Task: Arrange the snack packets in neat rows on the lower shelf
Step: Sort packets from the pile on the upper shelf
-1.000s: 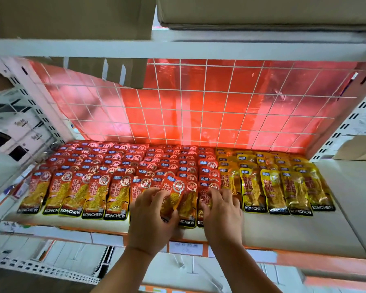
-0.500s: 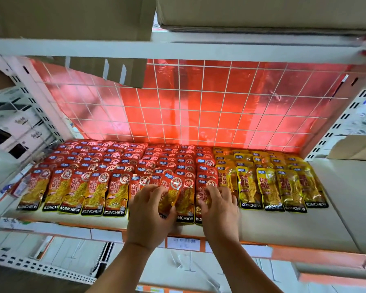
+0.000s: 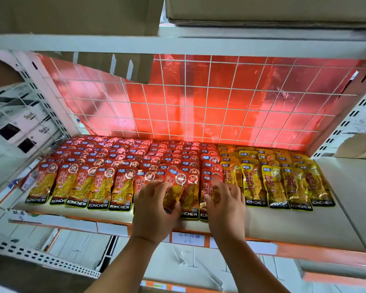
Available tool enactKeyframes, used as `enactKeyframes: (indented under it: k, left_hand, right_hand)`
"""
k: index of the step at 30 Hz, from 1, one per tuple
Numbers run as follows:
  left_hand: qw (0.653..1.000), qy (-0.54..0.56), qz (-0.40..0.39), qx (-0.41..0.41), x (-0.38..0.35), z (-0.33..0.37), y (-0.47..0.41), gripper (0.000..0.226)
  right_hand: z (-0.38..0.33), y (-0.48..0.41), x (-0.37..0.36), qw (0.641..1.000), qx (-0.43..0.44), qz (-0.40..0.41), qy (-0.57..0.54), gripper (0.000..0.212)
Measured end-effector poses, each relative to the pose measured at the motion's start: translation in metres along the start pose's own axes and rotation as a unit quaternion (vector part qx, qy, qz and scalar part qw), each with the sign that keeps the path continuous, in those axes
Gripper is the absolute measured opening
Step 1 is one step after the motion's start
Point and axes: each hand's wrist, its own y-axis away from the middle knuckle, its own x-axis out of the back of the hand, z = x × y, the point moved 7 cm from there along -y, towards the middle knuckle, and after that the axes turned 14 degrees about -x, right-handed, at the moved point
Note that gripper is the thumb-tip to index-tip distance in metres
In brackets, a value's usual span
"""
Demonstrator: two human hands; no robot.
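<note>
At the front edge of the lower shelf (image 3: 283,227), the fingers of the left hand (image 3: 154,214) clasp a tilted red packet (image 3: 174,190). The curled, blurred fingers of the right hand (image 3: 226,212) hold a second red packet (image 3: 208,186) just beside it. Five red front packets (image 3: 101,187) lie leftward and four yellow packets (image 3: 275,187) rightward, a fifth half hidden; the rows behind overlap beyond counting, under a wire grid (image 3: 220,106) and cardboard boxes (image 3: 262,9).

Snack packets (image 3: 178,159) lie on the lower shelf (image 3: 283,225) in overlapping rows, from its front back to the wire grid (image 3: 199,102). The larger block (image 3: 106,161) lies left and centre, with the smaller block (image 3: 275,178) touching it on the right. At front centre the left hand (image 3: 154,212) holds a tilted packet (image 3: 174,191) over its neighbours. Just to its right, the right hand (image 3: 226,210) grips the next packet (image 3: 209,187). Cardboard boxes (image 3: 262,9) sit above.
</note>
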Motion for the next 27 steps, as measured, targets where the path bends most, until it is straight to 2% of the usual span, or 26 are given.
enactKeyframes:
  k: [3,6,9,16,21,24,27]
  left_hand:
    - [1.000,0.000,-0.004,0.005,-0.001,0.000,0.000,0.046]
    - [1.000,0.000,-0.005,0.008,-0.001,0.000,0.000,0.046]
    - [1.000,0.003,-0.005,0.014,-0.001,0.000,0.001,0.046]
    - [0.999,0.029,0.004,0.018,0.005,0.002,0.000,0.045]
    - [0.995,0.071,0.050,0.039,0.021,-0.012,-0.003,0.043]
    - [0.996,0.067,0.058,0.030,0.040,-0.035,0.000,0.044]
    - [0.996,0.051,0.053,0.054,0.064,-0.080,0.013,0.049]
  right_hand:
    - [0.001,0.000,0.001,1.000,0.003,0.005,-0.020,0.034]
    - [-0.005,0.005,0.005,0.998,0.046,0.019,-0.031,0.029]
    - [-0.013,0.011,0.003,0.995,0.102,0.016,-0.013,0.029]
    - [-0.021,0.016,-0.002,0.987,0.159,0.007,0.033,0.031]
    - [-0.026,0.016,-0.002,0.987,0.148,0.022,0.057,0.031]
    - [-0.055,0.027,-0.007,0.985,0.163,0.046,0.033,0.023]
    - [-0.103,0.050,-0.034,0.983,0.183,0.027,0.015,0.027]
